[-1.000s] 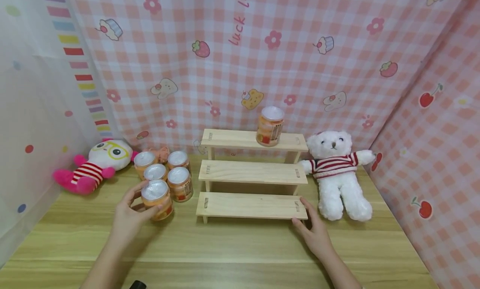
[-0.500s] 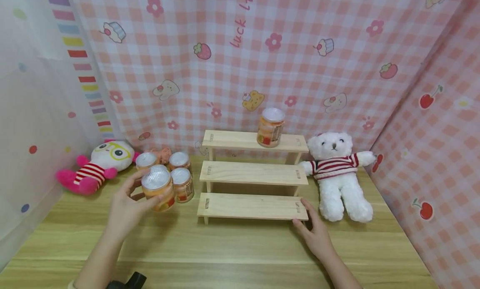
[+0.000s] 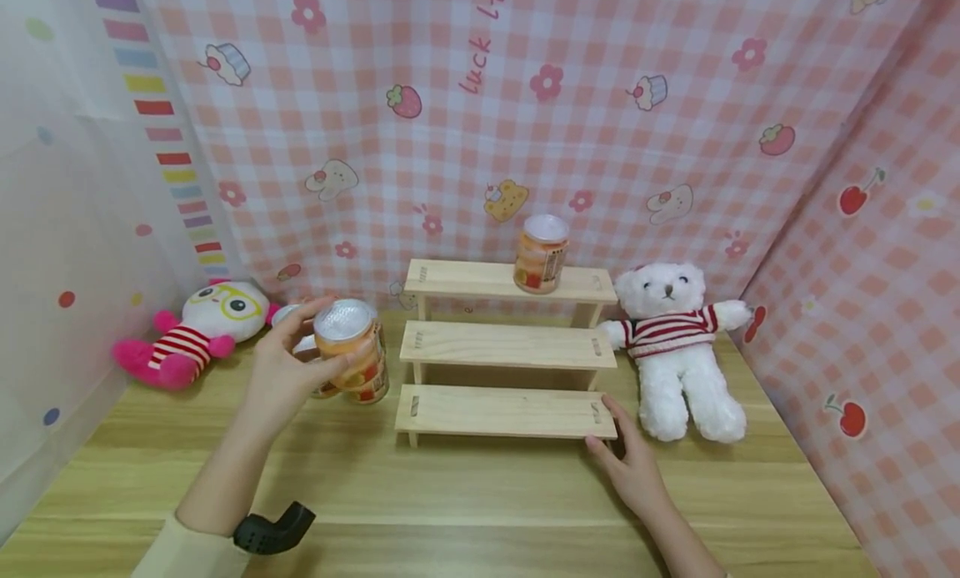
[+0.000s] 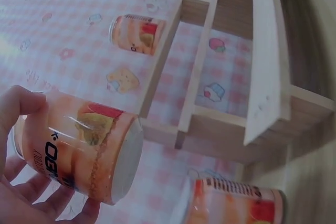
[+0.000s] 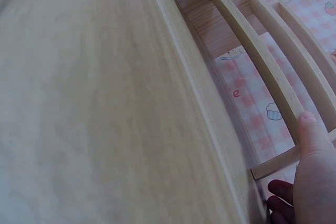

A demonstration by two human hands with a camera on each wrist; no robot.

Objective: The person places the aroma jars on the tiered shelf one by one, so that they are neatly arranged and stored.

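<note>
Head view showed us the left hand [image 3: 283,378], fingers clamped round an orange-labelled can [image 3: 348,334], held above the surface [image 3: 450,499] toward its left edge. The right hand [image 3: 632,465] gripped the three-tier wooden shelf [image 3: 510,346] at its lowest step's front right corner. We judged the can stiff, smooth, probably slippery, weighty if full; we favoured a mid-body hold.

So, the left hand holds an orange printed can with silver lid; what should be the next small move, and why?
Probably the left hand should carry its orange printed can rightward, toward the three-tier pale wooden stand. The can is held off the table, a similar orange can stands on the top tier, and the right hand holds the lowest tier's right end.
</note>
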